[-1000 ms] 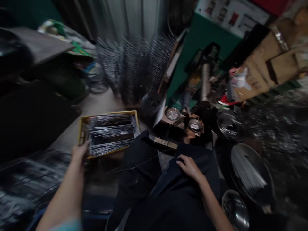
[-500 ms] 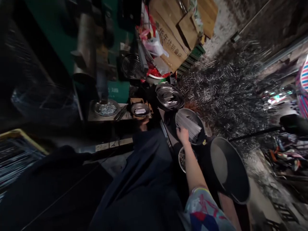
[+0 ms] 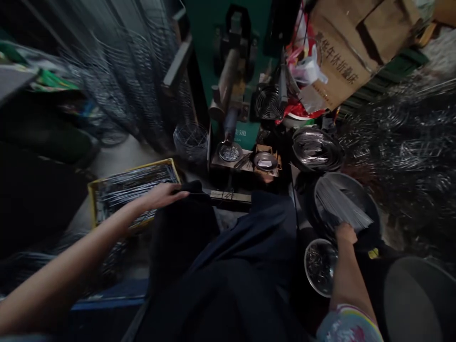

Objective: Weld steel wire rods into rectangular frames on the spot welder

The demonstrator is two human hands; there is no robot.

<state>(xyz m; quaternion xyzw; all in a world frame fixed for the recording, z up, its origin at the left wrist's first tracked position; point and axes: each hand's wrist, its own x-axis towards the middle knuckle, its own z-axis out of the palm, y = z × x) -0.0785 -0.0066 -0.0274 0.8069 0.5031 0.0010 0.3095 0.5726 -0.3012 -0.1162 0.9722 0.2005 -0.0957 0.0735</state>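
Observation:
My left hand (image 3: pixel 166 195) is over my left knee beside a yellow crate of metal rods. Its fingers are pinched together on a thin wire (image 3: pixel 204 194), which runs right toward the front of the machine. Off to the right, my right hand (image 3: pixel 346 233) is closed at the near edge of a bundle of thin straight wires (image 3: pixel 342 204). That bundle lies fanned in a round dark basin (image 3: pixel 375 202). The fingertips there are hidden, so how many wires they grip does not show. Just below the basin stands a bowl of small metal pieces (image 3: pixel 307 273).
A green machine (image 3: pixel 242 135) stands ahead, with a dish of small metal bits (image 3: pixel 230 152) under its ram. The yellow crate (image 3: pixel 93 202) is at left. Coiled metal strip (image 3: pixel 315 147), a cardboard box (image 3: pixel 338 61) and heaped wire parts (image 3: pixel 402 137) fill the right.
The view has swung left, so the scene shifts right in the picture. My left hand and forearm have come into view. My right hand stays at the wire bundle, nearer its lower end.

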